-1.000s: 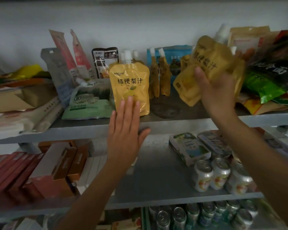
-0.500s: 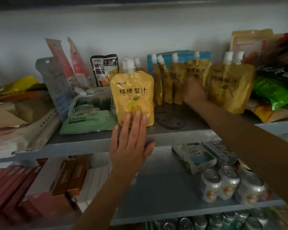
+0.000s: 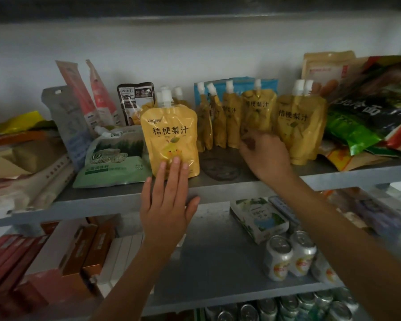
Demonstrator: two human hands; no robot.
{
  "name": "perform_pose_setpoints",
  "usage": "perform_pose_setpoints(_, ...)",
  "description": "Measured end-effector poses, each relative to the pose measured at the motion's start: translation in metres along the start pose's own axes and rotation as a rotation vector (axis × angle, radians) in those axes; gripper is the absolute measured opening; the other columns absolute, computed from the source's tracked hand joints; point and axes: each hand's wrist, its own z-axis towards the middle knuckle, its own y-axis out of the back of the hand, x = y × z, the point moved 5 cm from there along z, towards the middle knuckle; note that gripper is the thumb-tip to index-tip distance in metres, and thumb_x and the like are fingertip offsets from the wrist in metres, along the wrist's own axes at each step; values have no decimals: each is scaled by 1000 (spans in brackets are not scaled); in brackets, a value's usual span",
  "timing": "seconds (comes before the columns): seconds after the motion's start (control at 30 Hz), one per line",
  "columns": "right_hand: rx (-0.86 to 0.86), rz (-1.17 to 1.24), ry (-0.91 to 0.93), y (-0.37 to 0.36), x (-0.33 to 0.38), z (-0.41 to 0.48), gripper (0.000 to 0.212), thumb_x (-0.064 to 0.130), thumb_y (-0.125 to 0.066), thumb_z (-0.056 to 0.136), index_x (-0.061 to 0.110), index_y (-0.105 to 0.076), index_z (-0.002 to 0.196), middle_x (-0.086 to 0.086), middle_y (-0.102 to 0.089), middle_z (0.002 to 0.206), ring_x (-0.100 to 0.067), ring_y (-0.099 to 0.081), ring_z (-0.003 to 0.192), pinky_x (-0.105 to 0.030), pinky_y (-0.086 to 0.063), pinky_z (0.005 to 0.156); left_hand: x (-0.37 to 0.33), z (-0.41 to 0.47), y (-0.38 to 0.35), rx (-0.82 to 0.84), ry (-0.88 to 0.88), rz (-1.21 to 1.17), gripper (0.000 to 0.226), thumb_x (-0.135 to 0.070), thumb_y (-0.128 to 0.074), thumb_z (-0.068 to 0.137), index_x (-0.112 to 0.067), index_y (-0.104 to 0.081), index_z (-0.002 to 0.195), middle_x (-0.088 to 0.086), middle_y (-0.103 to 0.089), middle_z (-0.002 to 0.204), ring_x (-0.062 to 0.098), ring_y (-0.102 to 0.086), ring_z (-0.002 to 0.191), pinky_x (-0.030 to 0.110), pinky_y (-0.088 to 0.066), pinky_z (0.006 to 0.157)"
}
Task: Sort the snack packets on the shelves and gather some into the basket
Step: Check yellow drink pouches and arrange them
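Note:
Yellow spouted juice pouches stand on the upper shelf. The front pouch stands upright at the shelf's front; my left hand lies flat with straight fingertips touching its lower face. A row of several more yellow pouches stands further back. My right hand grips the bottom of one pouch in that row. Two more yellow pouches stand just right of it. No basket is in view.
A green packet lies left of the front pouch, with tall pink and grey packets behind. Dark and green bags pile at the right. The lower shelf holds boxes and drink cans; red and orange cartons sit lower left.
My right hand brought a yellow pouch down from the upper right into the back row and now holds one pouch's bottom. My left hand stayed on the front pouch.

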Motion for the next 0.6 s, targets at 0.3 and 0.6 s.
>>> perform_pose_setpoints(0.3, -632, 117, -58, 70, -25, -51, 52, 11, -64, 78, -1, -48, 127, -22, -47, 125, -25, -36, 115, -8, -18, 99, -11, -17, 0, 74, 143, -58, 54, -43, -24, 103, -8, -32, 143, 13, -30, 148, 33, -24, 139, 40, -5, 119)
perform_pose_setpoints(0.6, -537, 235, -149, 59, -50, -39, 53, 8, -70, 80, 1, -45, 127, -17, -47, 122, -25, -51, 108, -16, -37, 77, -12, -13, 7, 91, 215, -134, 51, -42, -25, 103, -7, -38, 138, 12, -36, 142, 33, -33, 133, 40, -9, 118)
